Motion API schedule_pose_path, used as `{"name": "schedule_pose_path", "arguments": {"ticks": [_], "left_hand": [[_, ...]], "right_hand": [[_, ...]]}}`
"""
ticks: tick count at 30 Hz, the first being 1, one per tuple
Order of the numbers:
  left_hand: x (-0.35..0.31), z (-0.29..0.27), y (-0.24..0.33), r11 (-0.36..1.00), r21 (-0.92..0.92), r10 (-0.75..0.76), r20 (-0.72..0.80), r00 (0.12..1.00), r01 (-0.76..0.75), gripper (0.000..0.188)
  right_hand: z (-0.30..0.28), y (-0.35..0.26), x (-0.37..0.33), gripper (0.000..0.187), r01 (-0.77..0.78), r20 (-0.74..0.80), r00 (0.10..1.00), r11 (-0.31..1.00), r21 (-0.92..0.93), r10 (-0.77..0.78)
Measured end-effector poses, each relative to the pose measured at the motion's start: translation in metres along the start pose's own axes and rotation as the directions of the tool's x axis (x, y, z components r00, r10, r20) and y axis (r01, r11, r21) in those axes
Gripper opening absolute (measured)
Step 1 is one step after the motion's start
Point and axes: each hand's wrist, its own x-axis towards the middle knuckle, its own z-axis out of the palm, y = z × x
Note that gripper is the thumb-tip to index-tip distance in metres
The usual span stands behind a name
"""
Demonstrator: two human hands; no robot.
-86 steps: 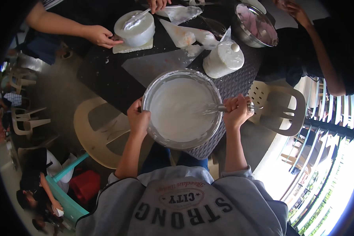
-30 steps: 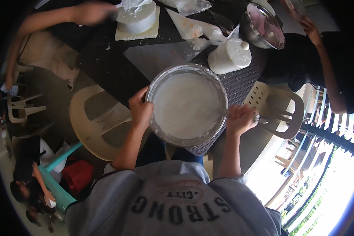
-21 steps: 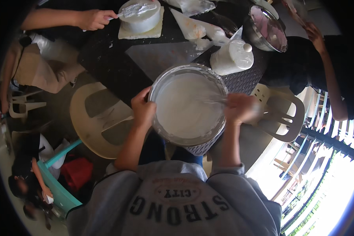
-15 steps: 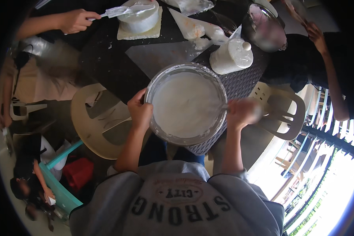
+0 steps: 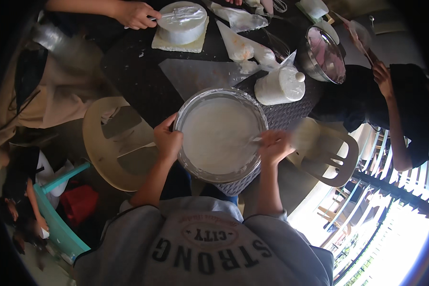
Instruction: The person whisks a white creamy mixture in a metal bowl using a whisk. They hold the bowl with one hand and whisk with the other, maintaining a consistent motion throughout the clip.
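A large metal mixing bowl [image 5: 219, 179] is in front of me at the table's near corner, holding smooth white cream [image 5: 214, 136]. My left hand [image 5: 168, 140] grips its left rim, thumb toward the inside and fingers around the outer wall. On the right side, my right hand [image 5: 275, 147] is closed around a utensil [image 5: 255, 139]. Its pale shaft slants over the rim into the cream; the working end is hidden, so its kind cannot be told. Just beyond the bowl stands a small white-frosted cylinder [image 5: 279, 86] with a ball on its side.
Across the dark table [image 5: 133, 62], another person's hand [image 5: 137, 15] holds a spatula over a white-frosted cake [image 5: 182, 33]. Piping bags [image 5: 238, 45] and a metal bowl of pink cream [image 5: 325, 57] lie nearby. Beige chairs [image 5: 102, 148] flank me; another person's arm [image 5: 391, 105] is at right.
My view has shifted a little. The bowl and my right hand sit slightly farther left, the utensil still in the cream. The other person's spatula has moved across the cake's top.
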Motion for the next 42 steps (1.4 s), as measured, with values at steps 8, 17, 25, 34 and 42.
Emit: {"name": "schedule_pose_path", "arguments": {"ticks": [8, 17, 25, 34, 42], "left_hand": [[0.008, 0.001, 0.007, 0.984, 0.168, 0.050, 0.025, 0.998, -0.054, 0.048], [0.005, 0.021, 0.020, 0.990, 0.139, -0.042, 0.049, 0.998, 0.035, 0.050], [0.003, 0.023, 0.016, 0.997, 0.076, 0.018, 0.033, 0.999, -0.020, 0.049], [0.003, 0.019, 0.009, 0.991, 0.133, -0.005, -0.041, 0.999, 0.011, 0.055], [0.003, 0.020, 0.006, 0.999, 0.032, 0.004, 0.041, 0.999, -0.005, 0.056]], "right_hand": [[-0.014, -0.008, -0.011, 0.033, 0.085, -0.002, 0.996, 0.995, -0.047, -0.085], [-0.049, -0.002, 0.014, 0.033, 0.042, -0.012, 0.999, 0.959, 0.281, -0.040], [-0.012, -0.024, 0.002, 0.020, 0.025, -0.087, 0.996, 0.977, 0.212, -0.006], [0.016, 0.005, -0.010, 0.022, 0.057, -0.150, 0.989, 0.961, 0.271, -0.017], [0.016, -0.008, -0.016, 0.024, 0.077, -0.218, 0.976, 0.965, 0.249, -0.022]]}}
